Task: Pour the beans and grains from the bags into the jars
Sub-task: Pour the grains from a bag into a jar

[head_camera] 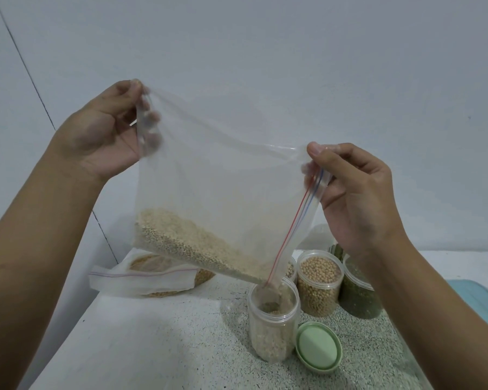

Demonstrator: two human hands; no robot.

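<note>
A clear zip bag (217, 178) with pale grain hangs tilted in the air, its zip corner pointing down into an open clear jar (273, 325). Grain lies along the bag's lower edge and runs into the jar, which is partly filled. My left hand (102, 130) pinches the bag's upper left corner, held high. My right hand (355, 190) pinches the upper right corner by the red and blue zip strip.
A green lid (318, 347) lies beside the open jar on the speckled counter (158, 342). Behind stand a jar of yellow beans (318, 282) and a jar of dark green beans (358, 294). Another zip bag (152, 274) with brown grain lies at the back left, near the wall.
</note>
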